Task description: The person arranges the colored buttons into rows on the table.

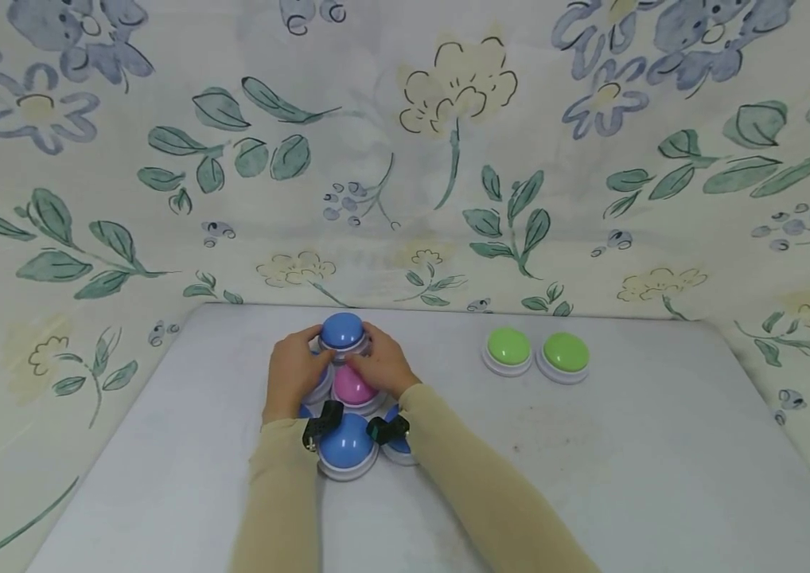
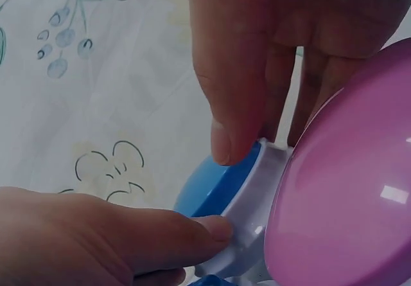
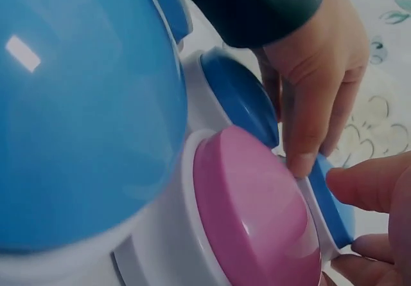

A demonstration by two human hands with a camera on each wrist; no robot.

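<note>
- My counter [image 1: 634, 477] is pale, with a few faint specks [image 1: 516, 448] in front of two green buttons [image 1: 508, 346].
- Those stand just beside each other, toward the far edge, on my right.
- Left of them sits a pink button [image 1: 353, 385] among several blue buttons [image 1: 346, 442], some partly hidden.
- Farthest back, I grip one blue button [image 1: 342, 329]; whether it touches the counter, I can't tell.

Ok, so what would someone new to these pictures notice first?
Probably the pink button, the only one of its colour, among the blue buttons. Just beyond it, the left hand and right hand grip the farthest blue button between them. Off to the right, two green buttons sit side by side on the white table.
</note>
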